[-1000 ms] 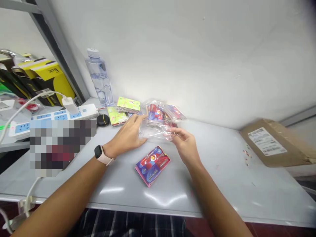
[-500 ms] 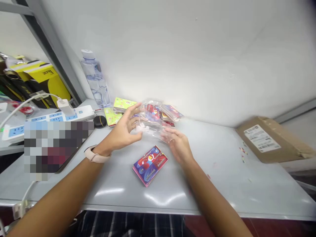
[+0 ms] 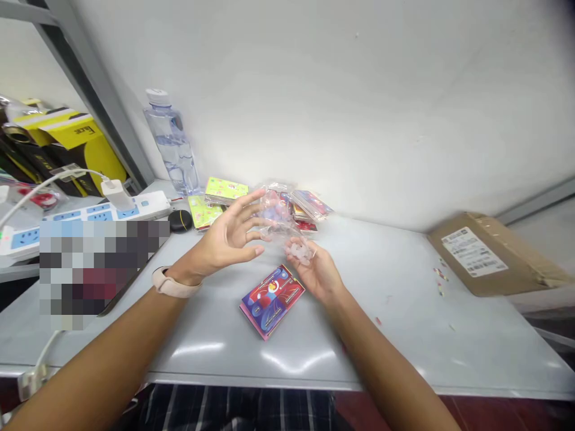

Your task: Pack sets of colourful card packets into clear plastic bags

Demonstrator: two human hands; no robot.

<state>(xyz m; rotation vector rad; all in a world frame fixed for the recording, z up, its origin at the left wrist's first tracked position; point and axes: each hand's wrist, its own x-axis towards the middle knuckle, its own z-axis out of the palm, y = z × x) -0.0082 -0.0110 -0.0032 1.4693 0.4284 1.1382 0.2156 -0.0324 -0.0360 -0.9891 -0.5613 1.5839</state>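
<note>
A clear plastic bag (image 3: 277,209) stands crumpled between my hands, in front of the stacked cards. My left hand (image 3: 231,236) has its fingers spread at the bag's left side; whether the fingertips touch the plastic I cannot tell. Palm up, my right hand (image 3: 317,269) cups several small translucent whitish pieces (image 3: 300,250) just below the bag's right edge; their kind is unclear. Close to me on the table lies a small stack of blue and red printed cards (image 3: 272,300). Behind the bag are more red-blue cards (image 3: 312,203), partly covered by the plastic.
Yellow-green card stacks (image 3: 226,188), a black round case (image 3: 180,221) and a water bottle (image 3: 173,143) stand left of the bag. A power strip (image 3: 148,205) lies farther left. At right is a cardboard box (image 3: 498,254), with colored scraps (image 3: 441,275) beside it on the table.
My right hand has turned palm up and come slightly left, with the whitish pieces now lying in it; before, they were near the bag's bottom. My left fingers have spread a little more.
</note>
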